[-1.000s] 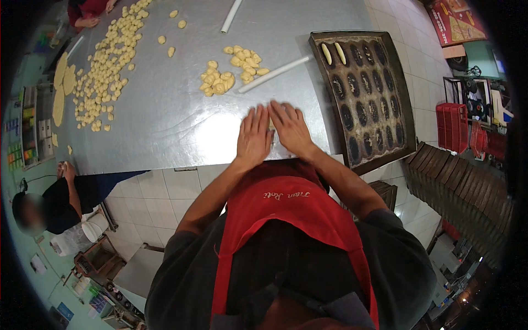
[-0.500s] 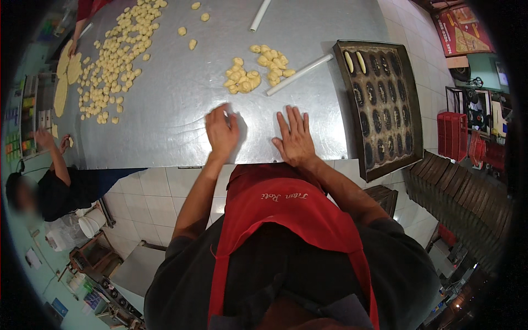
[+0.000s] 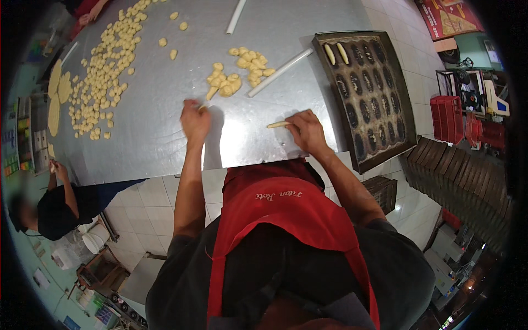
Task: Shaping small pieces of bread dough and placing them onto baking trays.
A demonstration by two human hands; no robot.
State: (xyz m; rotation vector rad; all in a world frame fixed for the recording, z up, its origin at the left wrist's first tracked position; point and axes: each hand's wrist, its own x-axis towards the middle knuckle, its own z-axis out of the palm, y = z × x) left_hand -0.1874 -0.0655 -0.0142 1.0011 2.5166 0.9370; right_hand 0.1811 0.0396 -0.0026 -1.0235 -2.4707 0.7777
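Note:
My right hand (image 3: 309, 132) pinches one end of a thin rolled dough stick (image 3: 279, 125) over the metal table. My left hand (image 3: 196, 122) is closed at the near side of a pile of dough pieces (image 3: 225, 84); a bit of yellow dough shows at its fingertips, partly hidden. Beside that pile lies a second dough pile (image 3: 255, 64). A white rolling rod (image 3: 281, 72) rests slantwise to its right. Farther right, a dark baking tray (image 3: 363, 160) has rows of long oval hollows, with two dough sticks (image 3: 336, 54) in its far left corner.
Many dough balls (image 3: 104, 74) spread over the left of the steel table (image 3: 159, 132), with flat dough sheets (image 3: 54, 113) beyond. Another white rod (image 3: 236, 16) lies at the back. Two co-workers stand at the table's far left. Stacked dark trays (image 3: 462, 187) and red crates (image 3: 446, 118) are at right.
My right hand has gone from lying flat on the table to pinching a dough stick. My left hand has moved left and closed by the dough pile. The view has shifted slightly.

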